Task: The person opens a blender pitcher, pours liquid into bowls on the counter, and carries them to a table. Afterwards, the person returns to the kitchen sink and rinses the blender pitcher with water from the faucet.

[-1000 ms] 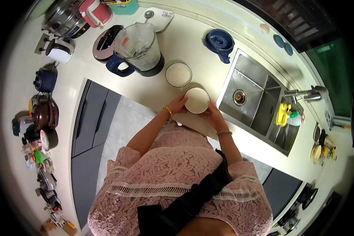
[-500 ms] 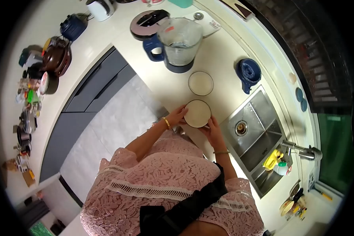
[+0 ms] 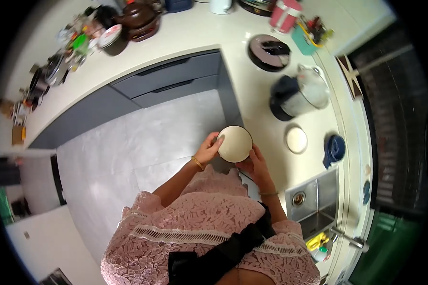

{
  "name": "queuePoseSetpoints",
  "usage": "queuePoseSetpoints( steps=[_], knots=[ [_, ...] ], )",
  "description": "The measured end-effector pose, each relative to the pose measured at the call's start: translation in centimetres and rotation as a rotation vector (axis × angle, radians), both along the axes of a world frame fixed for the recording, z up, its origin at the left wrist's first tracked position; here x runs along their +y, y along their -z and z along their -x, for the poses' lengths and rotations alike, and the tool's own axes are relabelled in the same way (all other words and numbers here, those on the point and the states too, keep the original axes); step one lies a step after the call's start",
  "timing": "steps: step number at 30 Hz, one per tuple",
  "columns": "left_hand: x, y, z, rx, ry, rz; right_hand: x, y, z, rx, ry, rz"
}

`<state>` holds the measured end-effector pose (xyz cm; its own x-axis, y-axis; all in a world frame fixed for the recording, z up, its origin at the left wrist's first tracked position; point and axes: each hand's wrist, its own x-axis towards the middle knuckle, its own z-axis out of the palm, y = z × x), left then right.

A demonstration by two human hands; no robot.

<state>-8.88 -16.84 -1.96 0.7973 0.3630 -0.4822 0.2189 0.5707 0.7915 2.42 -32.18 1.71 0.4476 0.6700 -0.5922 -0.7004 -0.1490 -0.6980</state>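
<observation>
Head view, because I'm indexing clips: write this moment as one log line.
left hand: gripping bowl | right hand: gripping bowl's opposite side | second bowl: on counter, between blender jug and sink

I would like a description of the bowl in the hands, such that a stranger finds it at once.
Start at the steel sink, then look up and left to the person's left hand and right hand. Between them is a round cream bowl with a thin dark rim. Unlike the pale round vessel standing on the counter, this one is held.
</observation>
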Motion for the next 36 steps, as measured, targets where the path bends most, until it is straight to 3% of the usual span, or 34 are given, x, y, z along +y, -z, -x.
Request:
queuePoseSetpoints(
  steps=[12, 18, 23, 29, 30, 36],
  knots=[
    [12.1, -3.0, 12.3, 0.063, -0.548, -0.090, 19.2, -0.8, 6.5, -0.124, -0.542, -0.107],
    [18.3, -2.7, 17.8, 0.125, -0.872, -0.135, 30.7, 0.7, 10.5, -0.120, -0.782, -0.156],
    [21.9, -4.3, 23.0, 0.105, -1.130, -0.128, 38.7, -1.6, 15.5, -0.043, -0.998, -0.245],
    [27.3, -7.9, 31.5, 0.115, -1.434, -0.099, 49.3, -4.0, 25.0, -0.007, -1.261, -0.257],
    [22.6, -7.5, 32.6, 0.117, -1.482, -0.066, 45.5, -3.9, 26.5, -0.003, -1.321, -0.231],
    [26.4, -8.6, 43.8, 0.078, -1.636, 0.019, 52.2, -5.4, 39.4, -0.006, -1.478, -0.184]
  ],
)
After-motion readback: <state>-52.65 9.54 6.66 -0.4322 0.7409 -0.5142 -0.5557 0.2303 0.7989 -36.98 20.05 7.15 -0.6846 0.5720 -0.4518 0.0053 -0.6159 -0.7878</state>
